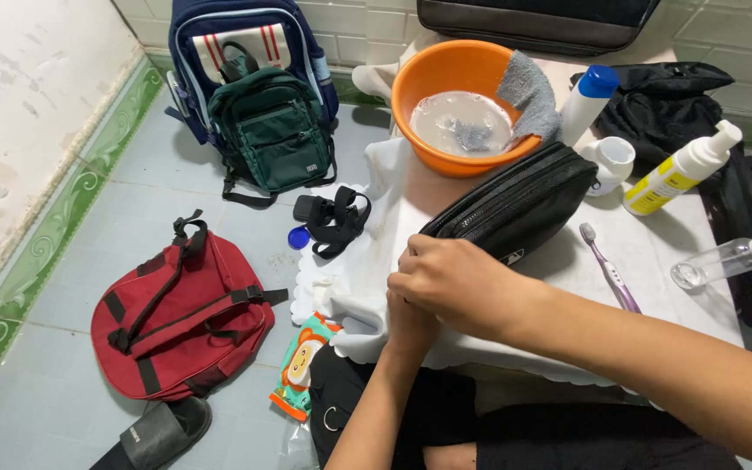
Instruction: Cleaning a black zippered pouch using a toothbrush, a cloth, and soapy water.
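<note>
— What lies far to the left of the black pouch (pixel 515 204)?

— A red backpack (pixel 180 318) flat on the tiled floor (pixel 89 218), with a dark slipper (pixel 163 431) below it. Up and left of the pouch, a green backpack (pixel 271 130) leans on a navy one (pixel 250 35). Nearer the pouch, a loose black strap (pixel 334 219) and a small blue cap (pixel 298 236) lie at the edge of the white cloth (pixel 367 287).

— And the hands?

— Both meet at the pouch's lower left end. The right hand (pixel 454 283) lies on top, fingers curled against that end, touching it. The left hand (pixel 411 322) is mostly hidden beneath the right; I cannot tell whether it grips anything.

— Where does the pouch sit?

— On the white cloth over the low table, tilted, its upper end just below the orange basin (pixel 411 96).

— What is in the basin?

— Cloudy water, with a grey rag (pixel 528 96) draped over its rim.

— And right of the pouch?

— A white bottle with a blue cap (pixel 587 103), a small white cup (pixel 613 161), a purple toothbrush (pixel 611 270), a yellow pump bottle (pixel 681 170), then a clear spray bottle (pixel 724 259) farthest right.
</note>
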